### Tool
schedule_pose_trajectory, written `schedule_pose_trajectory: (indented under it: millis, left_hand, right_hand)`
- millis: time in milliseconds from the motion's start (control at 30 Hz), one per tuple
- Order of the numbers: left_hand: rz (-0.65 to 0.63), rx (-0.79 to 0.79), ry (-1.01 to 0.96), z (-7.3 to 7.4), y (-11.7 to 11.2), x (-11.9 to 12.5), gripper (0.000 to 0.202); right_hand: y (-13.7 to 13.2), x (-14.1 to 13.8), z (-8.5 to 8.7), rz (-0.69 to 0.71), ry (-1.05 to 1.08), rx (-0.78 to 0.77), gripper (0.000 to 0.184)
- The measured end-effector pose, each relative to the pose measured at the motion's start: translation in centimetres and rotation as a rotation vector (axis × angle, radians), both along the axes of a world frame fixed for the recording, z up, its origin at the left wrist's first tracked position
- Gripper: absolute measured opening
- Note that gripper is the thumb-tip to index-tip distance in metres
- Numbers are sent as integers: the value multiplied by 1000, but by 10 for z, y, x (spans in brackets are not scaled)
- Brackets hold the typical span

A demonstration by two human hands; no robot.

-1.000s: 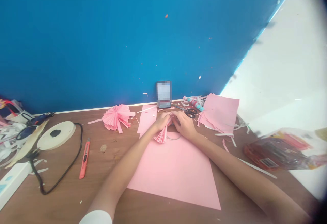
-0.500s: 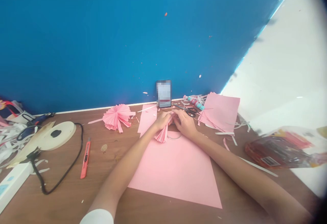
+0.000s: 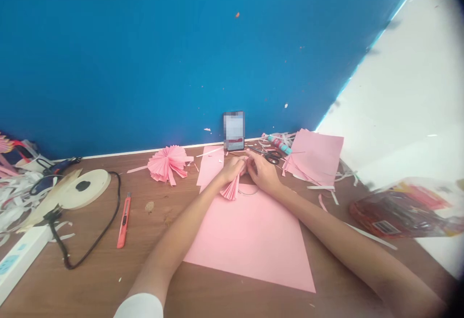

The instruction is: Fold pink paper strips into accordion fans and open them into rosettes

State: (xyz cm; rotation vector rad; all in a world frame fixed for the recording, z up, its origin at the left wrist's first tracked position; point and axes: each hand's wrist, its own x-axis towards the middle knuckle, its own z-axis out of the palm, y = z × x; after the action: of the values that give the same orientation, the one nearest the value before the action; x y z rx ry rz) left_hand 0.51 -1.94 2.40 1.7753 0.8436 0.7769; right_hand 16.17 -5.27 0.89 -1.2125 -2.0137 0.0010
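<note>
A strip of pleated pink paper (image 3: 231, 191) hangs fanned at its lower end, its upper part pinched in my left hand (image 3: 232, 169). My right hand (image 3: 263, 170) is closed, its fingertips meeting my left fingers at the paper's gathered part. What lies between those right fingertips is hidden. Below my hands curves a thin wire-like strand (image 3: 248, 194), over the top edge of a large flat pink sheet (image 3: 250, 240). To the left rests a pink pleated paper pompom (image 3: 168, 163) with loose strips.
Black scissors (image 3: 271, 156), a glue stick (image 3: 281, 145) and stacked pink squares (image 3: 319, 156) lie right of my hands. A phone (image 3: 234, 134) leans on the wall. Leftward are a red cutter (image 3: 123, 221), a white tape roll (image 3: 87, 190), a black cable (image 3: 118, 197) and a power strip (image 3: 27, 250).
The view has shifted slightly. My right fingers have bent in a little closer around the gathered paper; my left hand keeps its hold.
</note>
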Motion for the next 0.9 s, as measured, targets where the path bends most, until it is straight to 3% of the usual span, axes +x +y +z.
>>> schedule_pose_trajectory:
  millis: [267,433,533,633,800,900]
  left_hand:
    - [53,-110,-165,-8,7,-1,35]
    - [280,-116,-332,-12,12,-1,37]
    - [421,-107,-424,-15,14,-1,41]
    - [460,-134,-501,-16,15,-3,44]
    - [504,-183,-600,-14,17,-5,43]
    - [538,-230,-631,-10,18,-6,42]
  right_hand:
    - [-3,-2,3,29,-42,-58,45]
    - [-2,-3,5,-37,-129,-94,45]
    - [-2,-1,4,-24,-184,-76,34]
    - [-4,0,5,43,-243,-62,20]
    - [-18,-3,29,272,-200,-90,14]
    - [-24,-5,51,690,-82,-355,15]
